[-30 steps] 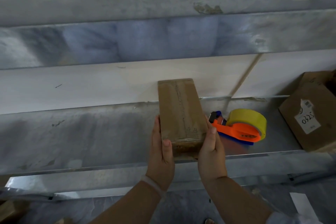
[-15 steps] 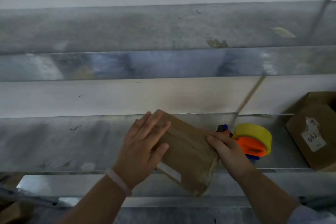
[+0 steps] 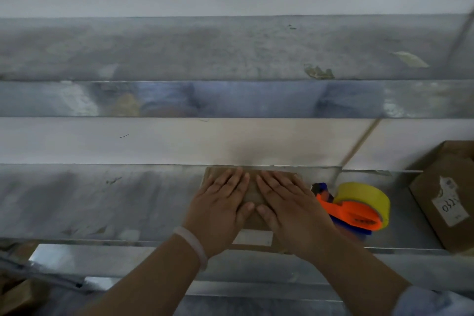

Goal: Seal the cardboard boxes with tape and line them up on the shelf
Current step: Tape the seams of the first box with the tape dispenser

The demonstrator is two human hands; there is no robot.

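A small brown cardboard box point(image 3: 252, 218) lies flat on the metal shelf point(image 3: 102, 202), its long side running left to right and its far edge close to the back wall. A pale label shows on its near side. My left hand point(image 3: 220, 205) and my right hand point(image 3: 287, 205) lie side by side on top of it, palms down, fingers straight, covering most of the top. An orange tape dispenser point(image 3: 354, 213) with a yellow roll sits on the shelf just right of my right hand.
A larger brown box point(image 3: 446, 200) with a white handwritten label stands at the shelf's right end. A second metal shelf point(image 3: 179, 49) runs above. Bare shelf stretches to the left of the small box. Cardboard point(image 3: 18, 295) lies at the lower left, below the shelf.
The small box has turned from lengthwise, through a diagonal, to lie crosswise. My hands went from holding its sides to lying flat on its top.
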